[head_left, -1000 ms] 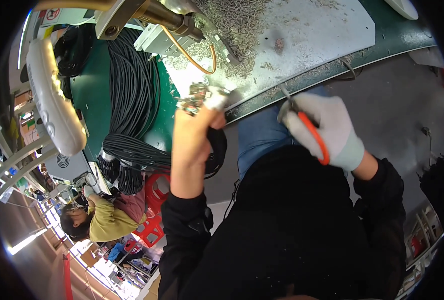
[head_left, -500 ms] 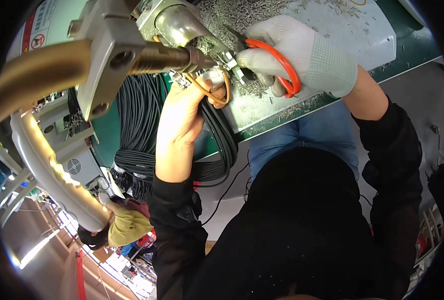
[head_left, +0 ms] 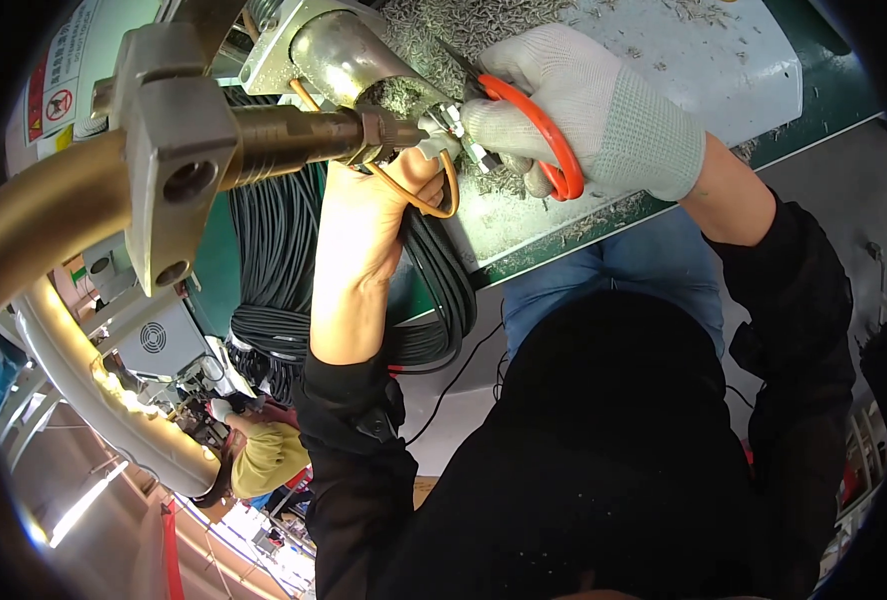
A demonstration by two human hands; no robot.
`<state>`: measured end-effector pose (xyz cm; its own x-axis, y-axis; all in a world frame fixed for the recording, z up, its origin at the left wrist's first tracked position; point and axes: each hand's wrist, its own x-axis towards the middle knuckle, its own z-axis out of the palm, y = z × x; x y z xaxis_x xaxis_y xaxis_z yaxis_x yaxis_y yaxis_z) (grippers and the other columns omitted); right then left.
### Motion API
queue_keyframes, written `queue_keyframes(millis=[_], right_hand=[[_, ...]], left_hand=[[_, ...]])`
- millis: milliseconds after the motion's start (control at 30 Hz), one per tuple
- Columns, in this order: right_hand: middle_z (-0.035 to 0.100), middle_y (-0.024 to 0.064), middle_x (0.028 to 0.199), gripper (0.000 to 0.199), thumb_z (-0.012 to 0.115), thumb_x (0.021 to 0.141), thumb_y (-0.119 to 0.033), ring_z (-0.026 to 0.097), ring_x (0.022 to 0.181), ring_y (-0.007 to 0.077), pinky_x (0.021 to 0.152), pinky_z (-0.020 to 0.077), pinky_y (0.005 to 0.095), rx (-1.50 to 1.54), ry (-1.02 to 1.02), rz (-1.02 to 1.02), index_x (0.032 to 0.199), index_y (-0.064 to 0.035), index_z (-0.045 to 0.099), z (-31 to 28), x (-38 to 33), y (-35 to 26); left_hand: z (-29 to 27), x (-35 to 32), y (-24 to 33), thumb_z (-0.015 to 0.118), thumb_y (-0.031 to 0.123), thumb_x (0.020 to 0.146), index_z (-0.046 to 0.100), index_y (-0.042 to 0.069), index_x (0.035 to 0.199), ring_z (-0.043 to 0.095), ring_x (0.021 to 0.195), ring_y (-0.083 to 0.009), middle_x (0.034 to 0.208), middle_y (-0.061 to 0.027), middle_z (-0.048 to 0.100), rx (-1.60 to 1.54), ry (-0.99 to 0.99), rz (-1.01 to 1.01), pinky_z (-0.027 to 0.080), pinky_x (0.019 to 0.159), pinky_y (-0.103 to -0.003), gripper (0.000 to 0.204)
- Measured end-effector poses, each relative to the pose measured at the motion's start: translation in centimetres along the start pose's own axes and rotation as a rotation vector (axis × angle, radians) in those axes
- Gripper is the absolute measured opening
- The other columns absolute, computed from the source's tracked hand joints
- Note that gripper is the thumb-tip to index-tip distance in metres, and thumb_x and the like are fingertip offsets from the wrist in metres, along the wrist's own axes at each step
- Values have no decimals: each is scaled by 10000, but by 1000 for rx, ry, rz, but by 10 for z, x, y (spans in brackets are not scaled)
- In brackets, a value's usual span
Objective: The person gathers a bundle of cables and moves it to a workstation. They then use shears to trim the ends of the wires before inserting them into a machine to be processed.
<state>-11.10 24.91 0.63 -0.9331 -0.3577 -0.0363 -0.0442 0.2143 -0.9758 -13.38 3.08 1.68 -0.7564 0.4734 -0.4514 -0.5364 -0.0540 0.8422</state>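
Note:
My right hand [head_left: 564, 115], in a white-grey knit glove, is closed round a pair of scissors with red handles [head_left: 567, 160]; the dark blades point up and left. Its fingertips meet a small shiny metal connector [head_left: 451, 120] below the tip of a brass-coloured nozzle [head_left: 294, 140]. My left hand [head_left: 359, 215] is bare, its fingers curled closed beside the connector. Nozzle and an orange-brown tube loop [head_left: 419, 203] partly cover those fingers, so what they pinch is hidden.
Small metal pieces [head_left: 444, 35] lie heaped on a pale board [head_left: 704, 75] over the green table. A metal cylinder [head_left: 349, 60] stands behind the nozzle. Coiled black cables [head_left: 279, 230] hang left of my arm. A lit lamp [head_left: 114, 390] and a person in yellow [head_left: 269, 460] are farther left.
The nozzle and its bracket appear slightly lower and farther left as the view shifts. My right hand, still round the scissors, has moved a little left; my left hand stays nearly in place.

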Motion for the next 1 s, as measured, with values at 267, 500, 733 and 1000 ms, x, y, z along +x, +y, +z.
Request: queue_keyframes(millis=[267, 500, 733, 1000], right_hand=[[542, 83, 525, 280, 559, 923, -220, 601, 445, 149, 427, 482, 259, 174, -44, 124, 787, 23, 591, -1, -1, -5], [548, 78, 618, 150, 556, 898, -139, 603, 462, 157, 432, 472, 248, 126, -117, 11, 888, -6, 625, -6, 1, 0], [554, 66, 593, 160, 570, 896, -152, 592, 462, 145, 422, 460, 240, -196, -61, -576, 879, -3, 626, -6, 6, 27], [555, 60, 527, 292, 604, 906, -242, 578, 451, 119, 400, 448, 239, 138, -73, -234, 769, 16, 600, -3, 5, 12]], left_hand=[[11, -3, 0, 848, 266, 709, 593, 11, 969, 581, 737, -112, 821, -22, 607, 382, 184, 231, 496, 682, -259, 444], [6, -6, -1, 829, 275, 726, 618, 8, 944, 580, 729, -120, 829, -25, 618, 543, 192, 268, 488, 677, -273, 404], [16, -8, 4, 786, 285, 757, 653, 3, 931, 582, 730, -112, 815, -33, 637, 801, 209, 327, 476, 673, -263, 357], [21, -12, 10, 780, 296, 758, 650, -6, 938, 581, 713, -105, 806, -44, 640, 768, 242, 205, 478, 651, -264, 375]])
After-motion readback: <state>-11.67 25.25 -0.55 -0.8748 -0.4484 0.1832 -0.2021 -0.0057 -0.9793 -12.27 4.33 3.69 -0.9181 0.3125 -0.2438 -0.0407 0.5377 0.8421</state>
